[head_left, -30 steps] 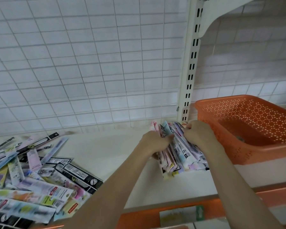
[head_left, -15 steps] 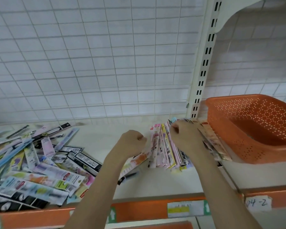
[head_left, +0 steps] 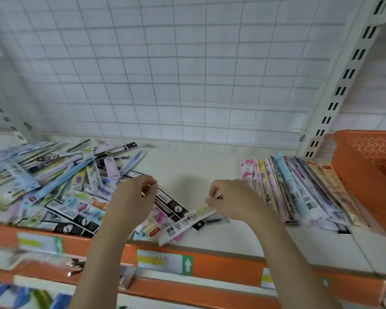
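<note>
Long pack (head_left: 187, 221) lies on the shelf (head_left: 198, 170) by its front edge, long axis slanting from far right to near left, print too blurred to read. Right hand (head_left: 228, 202) pinches its far end. Left hand (head_left: 133, 198) is curled; whether it holds anything is unclear.

Long white printed packet (head_left: 186, 222), lying flat, slanted

Shop aisle, slotted shelf upright (head_left: 343, 85), orange price-label rail (head_left: 221, 267), packaged goods (head_left: 54, 186)
</note>
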Motion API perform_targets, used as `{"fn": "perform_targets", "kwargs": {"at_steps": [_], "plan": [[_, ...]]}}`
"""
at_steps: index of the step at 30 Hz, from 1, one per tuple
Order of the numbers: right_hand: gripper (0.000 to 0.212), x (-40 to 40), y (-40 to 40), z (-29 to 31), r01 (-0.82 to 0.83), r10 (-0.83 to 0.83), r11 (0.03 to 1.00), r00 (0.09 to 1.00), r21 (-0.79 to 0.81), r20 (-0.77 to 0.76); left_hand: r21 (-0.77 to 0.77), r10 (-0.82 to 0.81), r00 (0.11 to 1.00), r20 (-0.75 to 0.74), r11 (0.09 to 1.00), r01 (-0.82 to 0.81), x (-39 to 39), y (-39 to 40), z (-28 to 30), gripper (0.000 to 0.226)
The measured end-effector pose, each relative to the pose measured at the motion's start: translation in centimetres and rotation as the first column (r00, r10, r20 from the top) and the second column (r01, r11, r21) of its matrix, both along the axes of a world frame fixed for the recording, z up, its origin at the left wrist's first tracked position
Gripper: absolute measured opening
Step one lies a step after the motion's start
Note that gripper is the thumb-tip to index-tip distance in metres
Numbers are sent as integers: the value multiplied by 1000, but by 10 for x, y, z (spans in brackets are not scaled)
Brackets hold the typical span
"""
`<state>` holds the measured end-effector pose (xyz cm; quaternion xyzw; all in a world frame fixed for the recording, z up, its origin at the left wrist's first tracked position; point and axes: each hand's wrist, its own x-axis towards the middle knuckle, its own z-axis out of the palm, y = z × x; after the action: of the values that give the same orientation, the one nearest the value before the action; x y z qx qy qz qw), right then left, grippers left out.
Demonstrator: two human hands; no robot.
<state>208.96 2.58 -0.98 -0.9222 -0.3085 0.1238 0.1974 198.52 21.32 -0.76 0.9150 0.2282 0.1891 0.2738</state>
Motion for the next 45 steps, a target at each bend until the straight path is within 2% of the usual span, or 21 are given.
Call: {"fn": "perform_targets", "kwargs": {"at_steps": [5,9,12,16,20,23,30,35,38,41,43,45], "plan": [[32,1,10,4,42,-43,999,999,-3,-11,2,2,999,44,1000,-2,-15,7,-5,12],[33,-1,17,12,174,-159,974,981,148,-111,-32,-10,998,55,999,12,-22,14,-5,14],[25,-4,20,16,284,-233,925,949,254,-214,-50,-27,997,66,998,30,-27,21,-6,14],[14,-3,17,17,505,-280,759,824,411,-493,-56,-66,996,54,996,69,-35,33,-7,10],[7,-4,3,21,679,-330,570,705,462,-628,-74,-81,995,51,994,85,-39,49,-5,11],[17,-8,-10,22,725,-401,519,674,452,-621,-54,-103,993,63,993,106,-36,55,-1,11],[28,-29,-14,20,689,-518,580,724,435,-455,-39,-275,960,57,960,278,-17,39,-1,11],[16,-37,-22,16,663,-526,588,749,464,-403,19,-340,940,13,940,339,-1,13,-10,15],[8,-33,-26,13,636,-556,631,770,444,-314,67,-372,927,-49,925,374,6,-5,-11,26],[21,-27,-27,10,617,-551,625,783,478,-290,127,-384,900,-208,901,414,13,-21,-13,47],[18,-23,-24,10,609,-531,601,788,517,-311,158,-365,877,-314,890,427,18,-30,-13,46],[13,-19,-22,8,595,-527,593,796,543,-297,172,-345,874,-343,892,419,21,-34,-14,37]]}}
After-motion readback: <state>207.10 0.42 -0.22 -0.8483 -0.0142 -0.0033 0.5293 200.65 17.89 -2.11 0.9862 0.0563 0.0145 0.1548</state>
